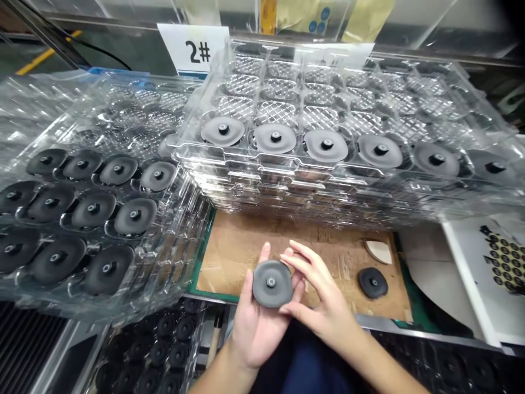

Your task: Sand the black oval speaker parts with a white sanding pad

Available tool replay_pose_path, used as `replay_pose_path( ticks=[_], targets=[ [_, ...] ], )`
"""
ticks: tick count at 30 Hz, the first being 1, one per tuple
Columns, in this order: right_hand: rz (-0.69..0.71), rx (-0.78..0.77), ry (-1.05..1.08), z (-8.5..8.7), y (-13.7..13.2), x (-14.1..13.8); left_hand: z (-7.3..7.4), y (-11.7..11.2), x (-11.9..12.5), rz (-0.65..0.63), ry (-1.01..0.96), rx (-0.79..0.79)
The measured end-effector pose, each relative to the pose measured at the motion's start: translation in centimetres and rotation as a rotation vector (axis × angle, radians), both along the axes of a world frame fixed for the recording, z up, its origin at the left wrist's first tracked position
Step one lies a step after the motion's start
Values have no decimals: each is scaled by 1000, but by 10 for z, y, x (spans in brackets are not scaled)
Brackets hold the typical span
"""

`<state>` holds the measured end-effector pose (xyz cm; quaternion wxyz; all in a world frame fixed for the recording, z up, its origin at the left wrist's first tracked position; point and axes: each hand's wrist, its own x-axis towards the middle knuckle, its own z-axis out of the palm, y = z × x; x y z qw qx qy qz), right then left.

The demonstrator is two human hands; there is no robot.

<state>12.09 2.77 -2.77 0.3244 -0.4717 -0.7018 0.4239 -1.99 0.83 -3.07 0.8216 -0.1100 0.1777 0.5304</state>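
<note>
Toward nine o'clock, a clear tray stack [176, 235] carries seated discs [135, 216]; a bump to its edge could jolt them. At six o'clock, the left hand [259, 331] cradles a black disc [273, 293] in its curved fingers; a tipped palm might let it slide. The right hand's [326, 287] fingers straddle its right rim, their grip impossible to tell. At four o'clock, a loose disc [373, 283] lies on the cardboard-covered surface [225, 251], vulnerable to a straying right forearm [375, 353].

White glare is scattered over the clear trays [279, 112]; the held disc [273, 290] is rendered fairly sharply, while the outer edges are stretched and blurred and the upper right corner is darkened.
</note>
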Motion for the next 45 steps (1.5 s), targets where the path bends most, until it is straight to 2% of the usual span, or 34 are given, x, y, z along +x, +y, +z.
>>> replay_pose_path(
  ticks=[4, 7, 11, 14, 19, 23, 25, 27, 31, 35, 38, 42, 45],
  targets=[
    [-74, -86, 27, -9, 0, 5, -12, -3, -6, -174, -40, 43],
    [-81, -111, 25, -15, -2, 13, -19, -6, -7, -218, -8, -4],
    [-153, -104, -55, -28, -3, 31, -18, -9, -6, -191, 61, -84],
    [-272, -76, -195, -49, -3, 42, -16, -8, -4, -133, 117, -125],
    [-352, -2, -365, -86, -13, 36, -22, -6, 0, -27, 245, -134],
    [-360, 50, -328, -98, -20, 34, -19, -6, 1, 32, 349, -80],
    [-351, 68, -265, -94, -18, 39, -12, -5, 2, 60, 417, -60],
    [-338, 81, -185, -81, -12, 44, -4, -3, 5, 79, 498, -44],
    [-303, 136, -30, -32, -2, 43, 9, -1, 16, 79, 628, -5],
    [-294, 228, 39, 10, -9, 27, 19, -3, 29, 122, 697, 39],
    [-232, 283, 84, 22, -16, 23, 26, -7, 35, 123, 712, 64],
    [-305, 343, 40, 27, -21, 28, 33, -10, 38, 162, 727, 87],
    [-240, 353, 71, 30, -23, 30, 37, -11, 39, 137, 729, 79]
  ],
)
